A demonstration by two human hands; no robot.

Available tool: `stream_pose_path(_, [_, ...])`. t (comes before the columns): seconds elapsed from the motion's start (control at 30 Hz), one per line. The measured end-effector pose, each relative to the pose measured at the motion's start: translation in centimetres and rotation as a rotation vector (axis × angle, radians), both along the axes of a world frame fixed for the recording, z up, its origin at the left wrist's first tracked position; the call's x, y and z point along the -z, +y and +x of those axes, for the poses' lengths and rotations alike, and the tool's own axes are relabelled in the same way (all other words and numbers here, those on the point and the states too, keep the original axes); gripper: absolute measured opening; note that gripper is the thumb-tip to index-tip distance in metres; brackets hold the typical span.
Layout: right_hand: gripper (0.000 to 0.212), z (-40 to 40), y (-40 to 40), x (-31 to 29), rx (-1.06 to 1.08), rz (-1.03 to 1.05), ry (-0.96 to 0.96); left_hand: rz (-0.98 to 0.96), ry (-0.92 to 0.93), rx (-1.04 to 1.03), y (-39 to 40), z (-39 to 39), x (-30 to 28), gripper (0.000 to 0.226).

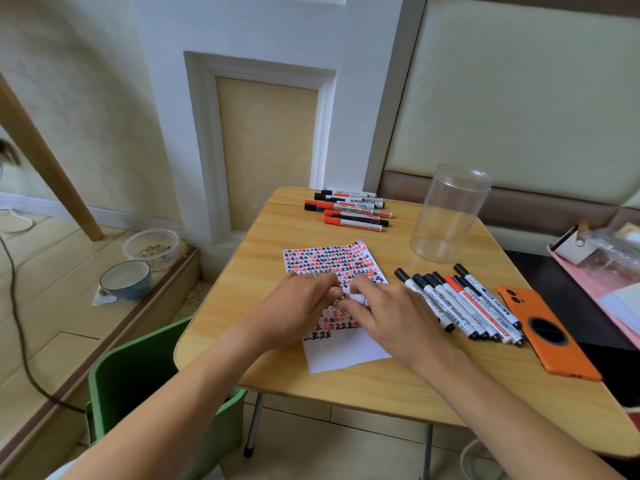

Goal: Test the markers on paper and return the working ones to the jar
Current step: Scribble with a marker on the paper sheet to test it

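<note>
Right now both sets of fingers are bunched over the middle of the paper (341,355), the left hand (298,306) and right hand (391,313) touching at the tips and pinched on a small white thing (358,299); whether it is a marker's end or its cap I cannot tell. The near markers (460,303) lie just right of the right hand, long axes slanting away to the left, so that hand is nearer. The jar (446,216) stands open and empty beyond them. A far row of markers (353,211) lies near the table (381,386) back edge. An orange phone (547,334) crowds the right side.
</note>
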State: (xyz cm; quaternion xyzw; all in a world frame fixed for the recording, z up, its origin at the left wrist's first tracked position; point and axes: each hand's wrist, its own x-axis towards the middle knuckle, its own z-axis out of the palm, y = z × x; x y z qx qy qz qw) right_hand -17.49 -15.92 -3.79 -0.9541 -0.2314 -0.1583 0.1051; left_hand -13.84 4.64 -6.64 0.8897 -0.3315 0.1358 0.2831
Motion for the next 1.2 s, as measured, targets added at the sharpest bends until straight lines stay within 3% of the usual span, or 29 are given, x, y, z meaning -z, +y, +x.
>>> stream_pose_path(0.1, [0.038,0.4,-0.3,0.4,0.082,-0.004,0.093,0.014,-0.006,-0.087,0.9,1.1,0.5,0.037])
stream_pose_path(0.2, [0.032,0.6,-0.4,1.8,0.122,-0.055,0.058,-0.019,0.006,-0.225,1.4,2.2,0.5,0.016])
stream_pose_path(0.33, [0.023,0.9,-0.3,2.6,0.146,-0.036,0.008,-0.019,0.038,-0.317,0.6,3.4,0.2,0.017])
stream_pose_path(0.8, [0.013,0.9,-0.5,2.9,0.156,-0.009,-0.004,0.068,0.009,-0.302,-1.2,4.2,1.0,0.019])
stream_pose_path(1.0, [0.015,0.8,-0.5,2.6,0.161,-0.01,0.019,0.07,0.066,-0.294,-0.5,3.4,0.5,0.033])
stream_pose_path(1.2, [0.025,0.4,-0.7,2.0,0.166,0.043,0.104,0.191,0.086,-0.418,1.9,1.8,0.2,0.051])
